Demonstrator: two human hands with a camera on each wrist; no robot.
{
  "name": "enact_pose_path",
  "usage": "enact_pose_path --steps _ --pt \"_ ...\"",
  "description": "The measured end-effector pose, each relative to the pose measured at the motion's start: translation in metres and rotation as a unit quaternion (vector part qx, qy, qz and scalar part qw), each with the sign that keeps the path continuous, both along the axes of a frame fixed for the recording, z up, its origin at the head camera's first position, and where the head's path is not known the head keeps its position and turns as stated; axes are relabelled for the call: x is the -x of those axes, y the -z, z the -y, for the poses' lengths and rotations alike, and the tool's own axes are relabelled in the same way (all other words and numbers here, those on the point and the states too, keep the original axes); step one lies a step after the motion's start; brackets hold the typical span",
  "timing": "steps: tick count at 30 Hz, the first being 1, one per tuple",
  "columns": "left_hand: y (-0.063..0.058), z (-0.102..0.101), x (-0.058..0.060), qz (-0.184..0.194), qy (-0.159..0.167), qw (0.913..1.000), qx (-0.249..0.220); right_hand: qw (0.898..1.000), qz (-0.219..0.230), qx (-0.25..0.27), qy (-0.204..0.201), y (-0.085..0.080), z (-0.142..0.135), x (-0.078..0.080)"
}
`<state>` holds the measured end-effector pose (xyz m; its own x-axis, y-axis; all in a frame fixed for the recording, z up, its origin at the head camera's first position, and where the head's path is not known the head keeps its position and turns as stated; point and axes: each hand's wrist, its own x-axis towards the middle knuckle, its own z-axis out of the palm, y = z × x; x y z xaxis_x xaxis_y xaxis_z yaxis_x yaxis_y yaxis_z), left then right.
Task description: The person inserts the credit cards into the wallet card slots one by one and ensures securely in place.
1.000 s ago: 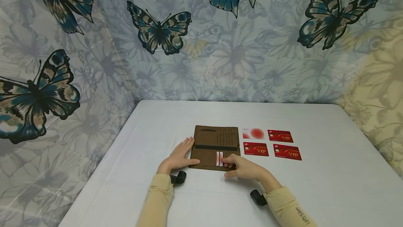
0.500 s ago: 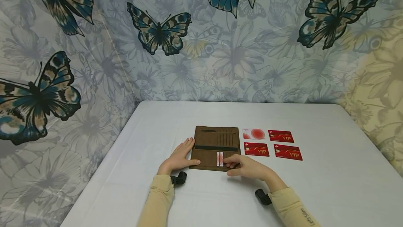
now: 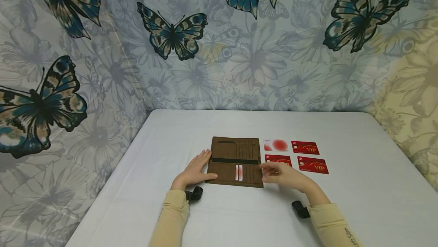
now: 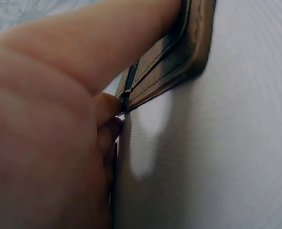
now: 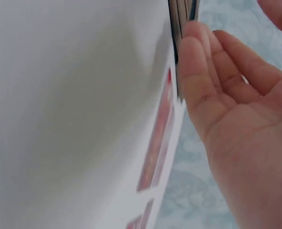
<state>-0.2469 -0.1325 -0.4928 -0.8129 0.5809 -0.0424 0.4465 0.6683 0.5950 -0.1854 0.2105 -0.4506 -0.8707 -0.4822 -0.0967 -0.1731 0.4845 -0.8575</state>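
Note:
A brown wallet (image 3: 222, 171) lies unfolded on the table, a dark band across its middle. Two pale pink card edges (image 3: 240, 172) show in the slots of its lower half. Along the wallet's left side rests my left hand (image 3: 194, 169), thumb over the lower panel and fingers extended at the edge. At the right edge is my right hand (image 3: 286, 177), its fingers loosely bent with nothing between them. In the right wrist view those fingers (image 5: 195, 62) overlap the wallet's side. The right hand partly covers a red VIP card (image 3: 278, 158).
Beside the wallet on the white table (image 3: 137, 205) lie a white card with a red disc (image 3: 280, 145), an upper red VIP card (image 3: 305, 148) and a lower red VIP card (image 3: 313, 165). Behind the table hangs a butterfly-printed cloth (image 3: 256, 60).
My right hand has moved off the wallet's lower slots to the right edge, uncovering that corner and overlapping a red card. My left hand has stayed in place.

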Motion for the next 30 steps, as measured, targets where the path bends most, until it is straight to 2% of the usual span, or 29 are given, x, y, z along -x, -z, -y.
enact_pose_path --steps 6,12,17,22,30 --pt "0.001 0.0 0.001 0.002 -0.003 1.0 0.004 0.998 -0.014 -0.028 0.06 0.0 -0.013 0.002" --pt "0.002 0.0 0.001 -0.001 0.0 1.0 0.004 0.995 -0.016 -0.042 0.092 0.0 -0.022 0.004" --pt "0.001 0.001 0.001 -0.003 0.003 1.0 -0.001 0.989 -0.05 -0.062 0.124 0.0 -0.03 0.008" --pt "0.001 0.001 0.0 0.0 0.002 1.0 -0.002 0.984 -0.068 -0.077 0.146 0.001 -0.037 0.012" --pt "0.0 0.0 -0.001 -0.001 -0.002 1.0 -0.002 0.983 -0.063 -0.082 0.154 0.002 -0.045 0.014"
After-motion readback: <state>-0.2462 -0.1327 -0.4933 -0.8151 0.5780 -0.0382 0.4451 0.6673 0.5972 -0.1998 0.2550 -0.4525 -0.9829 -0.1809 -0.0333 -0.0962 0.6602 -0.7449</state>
